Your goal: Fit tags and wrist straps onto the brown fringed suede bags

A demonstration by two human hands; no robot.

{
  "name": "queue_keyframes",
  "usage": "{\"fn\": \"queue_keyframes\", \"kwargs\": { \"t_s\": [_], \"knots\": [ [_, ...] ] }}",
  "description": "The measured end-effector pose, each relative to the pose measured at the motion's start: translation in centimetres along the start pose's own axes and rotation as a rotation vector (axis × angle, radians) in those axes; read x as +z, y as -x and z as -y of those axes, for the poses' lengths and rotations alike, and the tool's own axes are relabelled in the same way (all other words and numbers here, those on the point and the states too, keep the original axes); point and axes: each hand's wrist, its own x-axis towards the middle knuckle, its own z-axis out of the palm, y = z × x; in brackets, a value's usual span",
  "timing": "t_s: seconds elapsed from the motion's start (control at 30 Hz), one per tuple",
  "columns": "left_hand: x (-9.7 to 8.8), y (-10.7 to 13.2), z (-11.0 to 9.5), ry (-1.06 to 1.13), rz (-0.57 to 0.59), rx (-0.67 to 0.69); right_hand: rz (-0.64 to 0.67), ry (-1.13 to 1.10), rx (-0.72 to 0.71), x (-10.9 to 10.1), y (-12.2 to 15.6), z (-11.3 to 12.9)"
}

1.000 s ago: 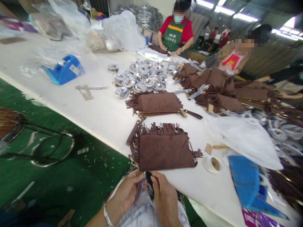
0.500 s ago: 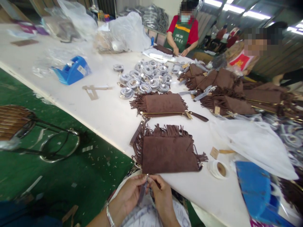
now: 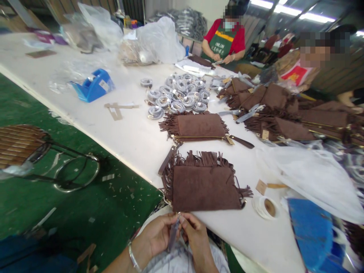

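Above my lap, just off the table's edge, my left hand and my right hand meet at the fingertips. Both pinch the top of a narrow greyish-brown strap, where a small shiny metal piece shows between the fingers. The strap's lower end hangs down past my left fingers, and part of it is hidden behind them. Right in front of my hands a brown fringed suede bag lies flat. Beyond it rests a second fringed bag, its gold zipper towards me and a wrist strap sticking out to the right.
Coiled grey straps lie behind the bags. A blue tape dispenser stands at left, another blue dispenser at right beside a tape roll. Brown bags are piled at right. Two people work across the table. A stool is at left.
The view has shifted slightly, so things sit a little further right and lower. My hands keep their pinch, and more of the hanging strap now shows. The co-worker's hands opposite have moved slightly.
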Motion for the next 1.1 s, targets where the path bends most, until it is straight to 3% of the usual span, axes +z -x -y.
{"fn": "queue_keyframes", "kwargs": {
  "t_s": [0.3, 0.43, 0.67, 0.87, 1.1],
  "knots": [
    [0.5, -0.1, 0.7, 0.075, -0.199, 0.067, -0.048, 0.176, -0.15, 0.0, 0.6, 0.2],
    [0.4, -0.1, 0.9, 0.052, -0.152, 0.132, -0.048, 0.219, -0.173, 0.2, 0.5, 0.0],
    [0.5, 0.1, 1.3, -0.184, -0.037, 0.384, -0.05, 0.2, -0.162, 0.6, 0.5, 0.0],
    [0.3, -0.2, 1.8, -0.324, -0.088, 0.482, -0.068, 0.212, -0.175, 0.5, 0.3, -0.3],
    [0.6, 0.0, 1.8, -0.371, -0.124, 0.548, -0.046, 0.103, -0.044, 0.7, 0.3, -0.1]
  ]
}}
